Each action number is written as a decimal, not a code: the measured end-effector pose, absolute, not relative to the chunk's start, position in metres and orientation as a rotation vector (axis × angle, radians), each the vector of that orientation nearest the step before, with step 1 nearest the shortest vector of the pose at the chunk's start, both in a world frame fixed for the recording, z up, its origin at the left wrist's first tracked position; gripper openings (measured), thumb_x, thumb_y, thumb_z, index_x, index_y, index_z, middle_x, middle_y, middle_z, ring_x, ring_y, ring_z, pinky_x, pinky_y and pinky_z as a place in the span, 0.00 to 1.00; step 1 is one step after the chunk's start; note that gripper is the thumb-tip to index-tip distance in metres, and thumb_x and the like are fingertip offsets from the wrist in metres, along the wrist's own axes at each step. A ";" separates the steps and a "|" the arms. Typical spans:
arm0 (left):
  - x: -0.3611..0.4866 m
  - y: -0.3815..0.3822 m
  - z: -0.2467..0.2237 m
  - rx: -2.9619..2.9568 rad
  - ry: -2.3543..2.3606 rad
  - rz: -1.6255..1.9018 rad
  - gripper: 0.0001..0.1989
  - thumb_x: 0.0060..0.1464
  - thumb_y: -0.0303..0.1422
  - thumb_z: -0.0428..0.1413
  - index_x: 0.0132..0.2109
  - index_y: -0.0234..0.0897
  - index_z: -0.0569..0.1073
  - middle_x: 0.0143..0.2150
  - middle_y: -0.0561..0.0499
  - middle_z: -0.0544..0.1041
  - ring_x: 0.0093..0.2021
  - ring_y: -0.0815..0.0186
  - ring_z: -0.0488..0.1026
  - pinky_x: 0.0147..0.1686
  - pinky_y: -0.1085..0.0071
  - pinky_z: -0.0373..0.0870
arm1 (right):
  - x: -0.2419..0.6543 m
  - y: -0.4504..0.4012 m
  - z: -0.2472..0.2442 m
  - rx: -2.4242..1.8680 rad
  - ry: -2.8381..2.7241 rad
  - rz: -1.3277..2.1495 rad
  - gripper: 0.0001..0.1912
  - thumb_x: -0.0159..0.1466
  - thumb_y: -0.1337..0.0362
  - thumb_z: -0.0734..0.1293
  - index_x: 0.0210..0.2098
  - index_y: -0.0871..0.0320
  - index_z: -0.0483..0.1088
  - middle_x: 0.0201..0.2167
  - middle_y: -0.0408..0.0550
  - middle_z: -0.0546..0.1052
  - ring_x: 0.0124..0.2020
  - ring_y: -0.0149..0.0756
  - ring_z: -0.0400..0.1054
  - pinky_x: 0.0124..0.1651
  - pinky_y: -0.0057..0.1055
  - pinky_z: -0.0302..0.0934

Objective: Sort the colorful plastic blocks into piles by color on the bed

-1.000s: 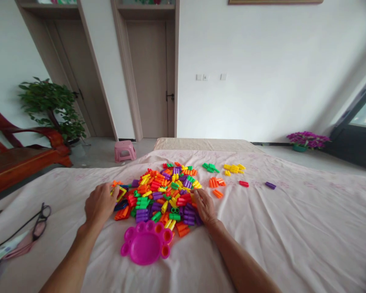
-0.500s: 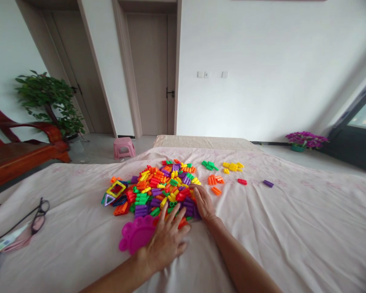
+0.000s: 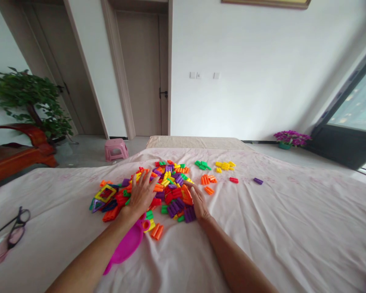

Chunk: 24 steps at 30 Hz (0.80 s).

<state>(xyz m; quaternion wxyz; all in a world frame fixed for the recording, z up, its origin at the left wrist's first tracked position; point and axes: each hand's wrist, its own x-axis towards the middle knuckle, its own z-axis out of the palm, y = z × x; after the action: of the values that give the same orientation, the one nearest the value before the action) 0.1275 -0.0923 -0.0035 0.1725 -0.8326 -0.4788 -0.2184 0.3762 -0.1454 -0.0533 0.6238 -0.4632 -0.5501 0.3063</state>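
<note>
A heap of colourful plastic building blocks (image 3: pixel 173 196) lies on the pale cloth. My left hand (image 3: pixel 142 191) rests on the heap's left part, its fingers spread over the pieces. At the right edge of the heap, my right hand (image 3: pixel 198 202) lies sideways against orange and purple blocks with its fingers stretched out. A magenta plastic tray with a scalloped rim (image 3: pixel 128 246) is partly covered by my left forearm. Left of the heap are square and triangular frame tiles (image 3: pixel 105 193). A loose orange block (image 3: pixel 157 232) sits near the tray.
Small groups of green (image 3: pixel 203 165), yellow (image 3: pixel 225 166) and orange blocks (image 3: pixel 208 179) lie right of the heap. A red block (image 3: pixel 233 180) and a purple block (image 3: pixel 258 181) lie further right. Glasses (image 3: pixel 19 228) rest on the cloth at left. A pink stool (image 3: pixel 116 149) stands beyond.
My left hand has moved forward from the near edge onto the heap. Blocks near the front have shifted, and the magenta tray has turned under my forearm. The view has swung slightly right.
</note>
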 end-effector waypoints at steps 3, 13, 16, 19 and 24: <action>0.119 -0.100 -0.004 -2.381 -1.298 -0.708 0.24 0.62 0.29 0.55 0.65 0.43 0.74 0.73 0.38 0.68 0.73 0.45 0.63 0.71 0.37 0.57 | 0.381 -0.140 -0.062 -1.119 -1.145 0.641 0.33 0.70 0.35 0.61 0.53 0.54 0.80 0.57 0.54 0.80 0.63 0.53 0.70 0.68 0.52 0.61; 0.027 -0.171 -0.038 -2.602 -1.512 -0.538 0.19 0.59 0.40 0.61 0.58 0.49 0.79 0.55 0.46 0.80 0.55 0.54 0.78 0.57 0.55 0.76 | 0.381 -0.131 -0.071 -1.238 -1.148 0.610 0.32 0.71 0.35 0.59 0.49 0.54 0.80 0.53 0.54 0.81 0.58 0.52 0.72 0.64 0.48 0.65; 0.012 -0.168 -0.047 -2.681 -1.615 -0.613 0.18 0.63 0.36 0.56 0.58 0.50 0.78 0.54 0.49 0.80 0.53 0.59 0.81 0.55 0.62 0.79 | 0.378 -0.131 -0.070 -1.235 -1.148 0.605 0.32 0.70 0.35 0.60 0.48 0.54 0.80 0.52 0.54 0.82 0.57 0.52 0.73 0.63 0.47 0.65; 0.003 -0.159 -0.048 -2.723 -1.680 -0.770 0.17 0.66 0.36 0.52 0.58 0.50 0.78 0.55 0.50 0.80 0.54 0.61 0.81 0.54 0.66 0.79 | 0.378 -0.132 -0.069 -1.233 -1.158 0.585 0.32 0.69 0.34 0.60 0.47 0.54 0.80 0.51 0.54 0.82 0.57 0.51 0.73 0.63 0.47 0.65; -0.007 -0.143 -0.035 -2.701 -1.672 -0.915 0.20 0.65 0.41 0.53 0.60 0.47 0.78 0.59 0.48 0.80 0.60 0.59 0.79 0.59 0.64 0.77 | 0.379 -0.133 -0.069 -1.223 -1.179 0.587 0.31 0.68 0.35 0.62 0.45 0.55 0.81 0.50 0.55 0.82 0.56 0.51 0.73 0.63 0.47 0.65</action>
<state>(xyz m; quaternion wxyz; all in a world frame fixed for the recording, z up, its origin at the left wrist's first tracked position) -0.0068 -0.1427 -0.0350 -0.0822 -0.8143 -0.5041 -0.2758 0.3793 -0.1326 -0.0689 0.6227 -0.5323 -0.5134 0.2557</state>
